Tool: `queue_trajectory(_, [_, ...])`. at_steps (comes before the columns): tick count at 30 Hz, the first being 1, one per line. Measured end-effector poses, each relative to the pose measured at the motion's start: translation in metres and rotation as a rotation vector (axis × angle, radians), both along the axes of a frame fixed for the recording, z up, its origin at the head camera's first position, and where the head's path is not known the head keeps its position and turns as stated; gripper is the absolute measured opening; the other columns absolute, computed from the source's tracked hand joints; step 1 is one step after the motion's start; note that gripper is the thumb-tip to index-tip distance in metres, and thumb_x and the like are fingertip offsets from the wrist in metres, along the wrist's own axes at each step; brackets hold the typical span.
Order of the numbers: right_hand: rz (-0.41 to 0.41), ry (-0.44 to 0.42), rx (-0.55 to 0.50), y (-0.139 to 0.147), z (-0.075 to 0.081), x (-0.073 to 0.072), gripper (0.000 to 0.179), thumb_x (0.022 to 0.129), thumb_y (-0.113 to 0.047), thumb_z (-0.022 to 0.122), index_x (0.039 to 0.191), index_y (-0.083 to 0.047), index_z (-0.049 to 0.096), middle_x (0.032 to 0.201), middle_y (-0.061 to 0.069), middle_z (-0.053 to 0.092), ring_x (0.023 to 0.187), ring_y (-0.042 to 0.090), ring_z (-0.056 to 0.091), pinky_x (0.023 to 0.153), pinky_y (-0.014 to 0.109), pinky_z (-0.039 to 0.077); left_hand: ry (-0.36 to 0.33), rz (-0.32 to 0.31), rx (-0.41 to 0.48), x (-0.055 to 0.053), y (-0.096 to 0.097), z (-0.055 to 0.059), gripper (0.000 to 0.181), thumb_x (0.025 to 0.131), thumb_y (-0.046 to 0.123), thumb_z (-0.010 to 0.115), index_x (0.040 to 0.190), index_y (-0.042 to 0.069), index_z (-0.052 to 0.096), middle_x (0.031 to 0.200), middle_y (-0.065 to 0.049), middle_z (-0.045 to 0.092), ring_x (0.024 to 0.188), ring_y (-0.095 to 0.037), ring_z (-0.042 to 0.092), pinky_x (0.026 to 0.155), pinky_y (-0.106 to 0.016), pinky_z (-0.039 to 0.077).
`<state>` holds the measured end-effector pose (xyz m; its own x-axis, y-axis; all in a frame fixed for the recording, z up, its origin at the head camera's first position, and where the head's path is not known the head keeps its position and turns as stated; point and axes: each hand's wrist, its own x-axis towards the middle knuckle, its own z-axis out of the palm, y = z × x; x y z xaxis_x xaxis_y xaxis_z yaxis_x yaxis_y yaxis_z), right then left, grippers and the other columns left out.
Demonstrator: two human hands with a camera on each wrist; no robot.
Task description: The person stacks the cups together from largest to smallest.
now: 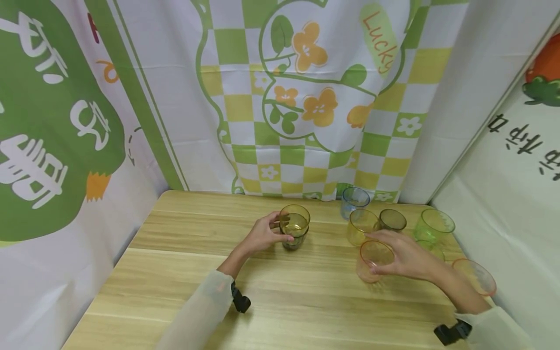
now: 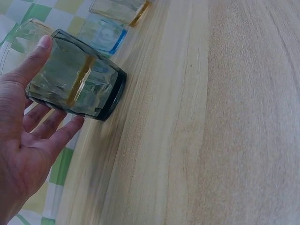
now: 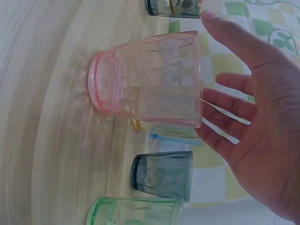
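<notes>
My left hand (image 1: 264, 232) holds a dark grey glass (image 2: 70, 75), thumb on the near side and fingers round the far side. An amber glass (image 1: 294, 212) is nested in it, rim upward; its amber base shows through the grey wall in the left wrist view. On the right, a pink glass (image 3: 145, 79) stands upright on the table. My right hand (image 1: 404, 255) is spread about its rim, thumb on one side and fingers on the other. In the right wrist view the thumb stands apart from the wall, and the fingertips are right at the rim.
Behind the right hand stand a yellow glass (image 1: 356, 233), a blue glass (image 1: 353, 206) and another dark grey glass (image 1: 392, 221). Farther right are green glasses (image 1: 430, 228) and an orange-rimmed glass (image 1: 477, 277). A patterned curtain (image 1: 306, 160) hangs along the back edge of the wooden table (image 1: 284, 301).
</notes>
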<state>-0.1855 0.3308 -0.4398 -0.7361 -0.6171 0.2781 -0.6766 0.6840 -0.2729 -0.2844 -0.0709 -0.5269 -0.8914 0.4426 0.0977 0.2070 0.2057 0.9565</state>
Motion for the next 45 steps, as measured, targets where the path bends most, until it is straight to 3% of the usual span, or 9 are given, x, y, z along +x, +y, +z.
queue_trajectory(11, [-0.034,-0.067,0.015,0.004,-0.007,0.000,0.085,0.070,-0.033,0.100,0.136,0.006,0.065,0.132,0.025,0.069,0.117,0.046,0.067,0.093,0.063,0.057,0.008,-0.012,0.005,0.000,-0.001,-0.001,0.081,0.085,0.025,0.093,0.153,0.009,0.053,0.153,-0.012,0.057,0.138,-0.039,0.057,0.105,-0.045,0.057])
queue_trajectory(21, [-0.013,-0.140,0.003,0.007,-0.012,-0.002,0.086,0.071,-0.028,0.100,0.139,0.009,0.061,0.130,0.025,0.068,0.107,0.040,0.071,0.082,0.048,0.064,0.023,-0.004,-0.028,0.000,-0.001,-0.001,0.081,0.086,0.026,0.092,0.154,0.010,0.053,0.152,-0.012,0.058,0.138,-0.039,0.057,0.106,-0.046,0.057])
queue_trajectory(30, [0.011,-0.120,0.014,0.007,-0.012,-0.005,0.082,0.072,-0.027,0.099,0.137,0.006,0.064,0.126,0.023,0.069,0.098,0.038,0.073,0.079,0.044,0.064,0.013,-0.002,-0.028,0.000,-0.001,-0.001,0.081,0.085,0.027,0.093,0.153,0.011,0.053,0.149,-0.014,0.060,0.138,-0.041,0.057,0.106,-0.046,0.057])
queue_trajectory(45, [0.020,-0.140,-0.017,0.008,-0.002,-0.004,0.080,0.071,-0.025,0.100,0.135,0.008,0.064,0.127,0.023,0.069,0.101,0.038,0.073,0.081,0.045,0.065,0.024,0.016,-0.052,0.000,0.000,-0.001,0.080,0.083,0.027,0.094,0.152,0.012,0.055,0.150,-0.012,0.060,0.138,-0.040,0.057,0.110,-0.048,0.053])
